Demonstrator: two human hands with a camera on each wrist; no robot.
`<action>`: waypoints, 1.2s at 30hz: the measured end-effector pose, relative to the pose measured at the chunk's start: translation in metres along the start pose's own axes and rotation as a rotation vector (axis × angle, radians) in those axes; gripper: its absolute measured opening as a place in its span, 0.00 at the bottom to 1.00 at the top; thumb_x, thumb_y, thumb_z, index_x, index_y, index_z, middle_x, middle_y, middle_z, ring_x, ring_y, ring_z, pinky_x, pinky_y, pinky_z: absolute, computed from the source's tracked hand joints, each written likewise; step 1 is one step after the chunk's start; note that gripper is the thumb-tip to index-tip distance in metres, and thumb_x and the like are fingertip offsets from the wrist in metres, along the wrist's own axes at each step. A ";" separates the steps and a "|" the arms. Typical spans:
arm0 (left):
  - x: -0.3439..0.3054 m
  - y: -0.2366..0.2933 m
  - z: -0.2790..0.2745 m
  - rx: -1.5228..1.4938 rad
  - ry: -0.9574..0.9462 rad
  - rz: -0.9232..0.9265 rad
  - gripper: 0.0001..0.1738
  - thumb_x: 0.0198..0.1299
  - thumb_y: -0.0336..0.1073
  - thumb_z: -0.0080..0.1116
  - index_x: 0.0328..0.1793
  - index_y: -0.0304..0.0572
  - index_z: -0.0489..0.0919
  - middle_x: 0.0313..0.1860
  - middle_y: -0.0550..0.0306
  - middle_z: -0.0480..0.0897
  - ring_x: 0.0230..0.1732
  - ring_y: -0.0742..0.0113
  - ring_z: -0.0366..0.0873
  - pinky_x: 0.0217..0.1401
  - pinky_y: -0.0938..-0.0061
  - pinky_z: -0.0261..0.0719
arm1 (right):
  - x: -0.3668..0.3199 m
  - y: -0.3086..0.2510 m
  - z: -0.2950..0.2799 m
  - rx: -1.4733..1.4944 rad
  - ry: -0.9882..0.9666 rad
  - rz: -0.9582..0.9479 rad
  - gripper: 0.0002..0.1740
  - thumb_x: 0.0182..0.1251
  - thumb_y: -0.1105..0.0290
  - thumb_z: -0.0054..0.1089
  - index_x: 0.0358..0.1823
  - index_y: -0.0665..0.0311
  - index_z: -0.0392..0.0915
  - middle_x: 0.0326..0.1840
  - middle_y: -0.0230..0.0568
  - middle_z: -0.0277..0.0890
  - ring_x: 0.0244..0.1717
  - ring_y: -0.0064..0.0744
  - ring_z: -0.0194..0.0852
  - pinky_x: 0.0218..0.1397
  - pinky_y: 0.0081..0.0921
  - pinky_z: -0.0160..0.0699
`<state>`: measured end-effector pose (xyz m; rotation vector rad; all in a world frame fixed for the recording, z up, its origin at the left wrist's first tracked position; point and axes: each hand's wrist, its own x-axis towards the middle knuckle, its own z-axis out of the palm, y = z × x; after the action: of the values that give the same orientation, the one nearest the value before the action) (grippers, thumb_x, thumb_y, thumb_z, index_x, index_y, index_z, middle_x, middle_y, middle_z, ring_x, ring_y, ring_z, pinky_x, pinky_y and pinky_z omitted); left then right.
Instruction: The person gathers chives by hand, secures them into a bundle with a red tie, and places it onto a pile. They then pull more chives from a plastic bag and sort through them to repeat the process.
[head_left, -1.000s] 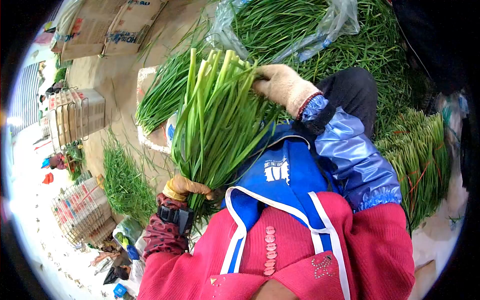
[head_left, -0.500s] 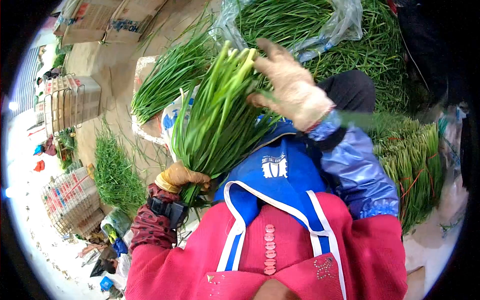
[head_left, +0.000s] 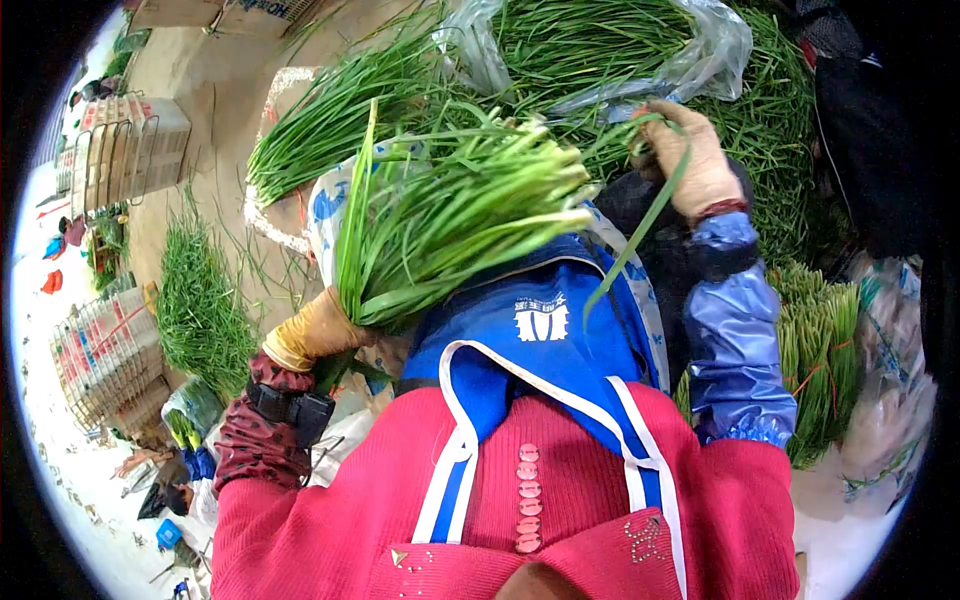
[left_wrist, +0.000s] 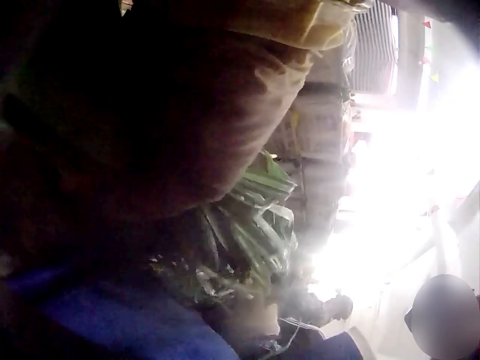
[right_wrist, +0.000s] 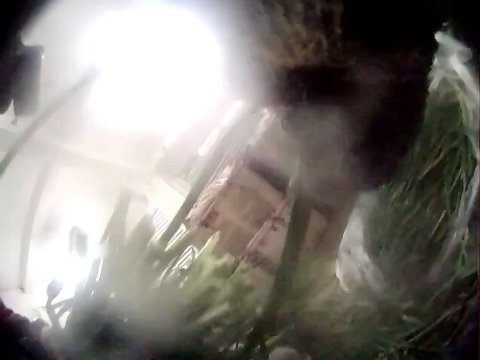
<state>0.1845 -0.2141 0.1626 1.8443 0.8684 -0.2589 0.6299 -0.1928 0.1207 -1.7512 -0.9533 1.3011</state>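
Note:
A thick bunch of garlic chives [head_left: 470, 210] lies across the lap, pale cut ends pointing right. My gloved left hand [head_left: 320, 330] grips its leafy lower end. Off to the right, my gloved right hand [head_left: 690, 165] is raised and pinches a few loose chive blades, one long blade [head_left: 640, 235] hanging down from the fingers. The left wrist view is mostly filled by the dark glove [left_wrist: 225, 120]. Blurred chive ends [right_wrist: 195, 292] show low in the right wrist view.
More chives [head_left: 340, 130] lie on a white-edged stand ahead. A big heap [head_left: 600, 45] with clear plastic [head_left: 715, 50] is at the back. Tied bundles [head_left: 820, 370] stand at right; a loose pile [head_left: 200, 300] and wire-framed crates [head_left: 105, 350] are at left.
The bunch has tipped over from upright, so its pale ends now point right. My right hand has moved from the bunch out to the right with loose blades. My left hand has shifted left.

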 end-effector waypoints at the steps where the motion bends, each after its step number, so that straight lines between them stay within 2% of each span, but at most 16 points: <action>1: -0.003 -0.011 0.001 0.029 -0.005 0.017 0.29 0.47 0.29 0.63 0.60 0.44 0.78 0.55 0.48 0.82 0.54 0.52 0.78 0.59 0.64 0.75 | 0.004 -0.001 -0.012 0.041 -0.139 0.042 0.15 0.72 0.69 0.53 0.55 0.70 0.76 0.35 0.37 0.80 0.29 0.22 0.75 0.34 0.20 0.78; 6: 0.002 -0.018 0.004 0.073 -0.036 -0.051 0.22 0.55 0.35 0.60 0.58 0.44 0.78 0.52 0.43 0.82 0.49 0.44 0.79 0.52 0.61 0.78 | -0.013 -0.047 0.007 -0.330 -0.529 -0.150 0.22 0.70 0.61 0.58 0.59 0.67 0.73 0.41 0.29 0.78 0.36 0.16 0.68 0.39 0.16 0.71; 7: 0.003 -0.017 0.002 0.080 -0.051 -0.103 0.22 0.56 0.36 0.60 0.58 0.44 0.78 0.51 0.44 0.82 0.49 0.44 0.80 0.52 0.61 0.78 | 0.000 -0.041 0.013 -0.487 -0.611 -0.398 0.22 0.70 0.60 0.58 0.58 0.67 0.74 0.40 0.34 0.79 0.38 0.22 0.72 0.40 0.20 0.73; 8: 0.007 -0.022 0.003 0.167 -0.067 0.036 0.21 0.58 0.37 0.58 0.59 0.44 0.78 0.50 0.44 0.82 0.48 0.44 0.80 0.50 0.61 0.78 | 0.013 -0.036 0.020 -0.620 -0.646 -0.665 0.22 0.69 0.58 0.58 0.56 0.68 0.74 0.40 0.38 0.80 0.39 0.27 0.75 0.40 0.25 0.75; 9: 0.008 -0.016 0.001 0.168 -0.061 0.049 0.21 0.59 0.37 0.58 0.59 0.44 0.78 0.50 0.44 0.83 0.48 0.44 0.80 0.50 0.61 0.79 | 0.021 -0.034 0.029 -0.825 -0.657 -1.324 0.24 0.69 0.55 0.58 0.54 0.68 0.75 0.39 0.43 0.81 0.39 0.33 0.78 0.41 0.28 0.77; 11: 0.009 0.000 -0.004 0.166 -0.048 0.067 0.20 0.60 0.37 0.56 0.59 0.43 0.78 0.49 0.44 0.83 0.47 0.44 0.80 0.50 0.61 0.79 | 0.014 -0.049 0.065 -0.841 -0.789 -0.014 0.30 0.65 0.46 0.57 0.52 0.67 0.78 0.35 0.51 0.81 0.41 0.45 0.80 0.43 0.34 0.79; 12: 0.009 0.004 -0.007 0.177 -0.069 0.089 0.19 0.60 0.37 0.55 0.57 0.42 0.78 0.49 0.45 0.83 0.46 0.43 0.80 0.48 0.61 0.79 | 0.013 -0.042 0.077 -0.952 -0.751 -0.168 0.34 0.61 0.40 0.57 0.49 0.67 0.80 0.34 0.52 0.81 0.39 0.49 0.81 0.43 0.36 0.79; 15: 0.002 0.002 -0.004 0.250 -0.066 0.001 0.18 0.59 0.36 0.55 0.56 0.43 0.78 0.48 0.45 0.83 0.45 0.44 0.80 0.48 0.60 0.79 | 0.013 -0.008 0.097 -0.843 -0.523 -0.261 0.22 0.65 0.54 0.53 0.48 0.66 0.80 0.40 0.56 0.81 0.43 0.55 0.80 0.48 0.44 0.78; 16: -0.005 -0.006 0.000 0.240 -0.059 -0.136 0.18 0.57 0.35 0.56 0.54 0.43 0.79 0.44 0.45 0.84 0.43 0.43 0.81 0.46 0.59 0.79 | 0.015 -0.003 0.092 -0.958 -0.571 -0.255 0.19 0.63 0.59 0.54 0.48 0.66 0.79 0.41 0.59 0.80 0.46 0.57 0.79 0.51 0.45 0.77; 18: -0.005 -0.004 0.001 0.170 -0.029 -0.094 0.18 0.56 0.34 0.57 0.53 0.44 0.79 0.42 0.45 0.84 0.42 0.43 0.81 0.44 0.59 0.79 | 0.028 0.033 0.075 -1.121 -0.530 -0.431 0.16 0.61 0.63 0.56 0.44 0.66 0.80 0.39 0.58 0.80 0.45 0.57 0.79 0.51 0.43 0.78; 22: -0.006 -0.007 -0.004 0.091 -0.049 -0.080 0.18 0.54 0.33 0.59 0.53 0.46 0.80 0.40 0.46 0.84 0.41 0.44 0.81 0.43 0.60 0.79 | 0.058 0.047 0.027 -1.554 -0.506 -0.325 0.11 0.60 0.75 0.57 0.42 0.64 0.82 0.45 0.53 0.80 0.48 0.50 0.80 0.55 0.39 0.79; 25: -0.007 0.000 -0.007 0.105 -0.066 -0.116 0.19 0.53 0.33 0.61 0.53 0.48 0.80 0.42 0.48 0.84 0.41 0.44 0.81 0.44 0.61 0.79 | 0.043 -0.007 0.021 -1.180 -0.437 -0.092 0.23 0.60 0.60 0.62 0.53 0.65 0.76 0.44 0.56 0.81 0.47 0.50 0.80 0.50 0.37 0.79; 31: 0.001 0.038 -0.020 0.260 -0.076 -0.211 0.19 0.53 0.35 0.62 0.53 0.48 0.80 0.42 0.47 0.84 0.42 0.42 0.80 0.45 0.60 0.79 | 0.025 -0.060 0.094 -1.143 -0.945 -0.210 0.37 0.60 0.40 0.61 0.58 0.64 0.73 0.43 0.57 0.81 0.45 0.49 0.81 0.47 0.39 0.79; 33: 0.002 0.044 -0.024 0.320 -0.099 -0.284 0.19 0.53 0.35 0.62 0.53 0.48 0.80 0.42 0.45 0.84 0.43 0.42 0.80 0.45 0.59 0.80 | 0.032 -0.035 0.126 -0.926 -0.941 -0.350 0.37 0.58 0.41 0.64 0.58 0.63 0.74 0.44 0.54 0.82 0.46 0.46 0.81 0.49 0.37 0.79; 34: 0.001 0.041 -0.025 0.314 -0.075 -0.242 0.19 0.52 0.36 0.63 0.52 0.48 0.81 0.42 0.44 0.84 0.42 0.41 0.80 0.44 0.59 0.80 | 0.031 -0.033 0.133 -0.723 -1.052 -0.282 0.32 0.59 0.48 0.66 0.58 0.62 0.76 0.46 0.49 0.83 0.48 0.41 0.80 0.52 0.34 0.78; 36: -0.001 0.037 -0.024 0.333 -0.040 -0.190 0.19 0.52 0.36 0.63 0.53 0.48 0.80 0.42 0.45 0.84 0.41 0.41 0.81 0.43 0.58 0.80 | 0.021 -0.040 0.142 -0.660 -0.898 -0.326 0.22 0.61 0.60 0.65 0.55 0.61 0.78 0.47 0.42 0.83 0.47 0.36 0.79 0.52 0.32 0.77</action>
<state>0.2034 -0.2009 0.2009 2.0543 1.0207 -0.5878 0.4910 -0.1376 0.1177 -1.2877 -2.2728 1.6802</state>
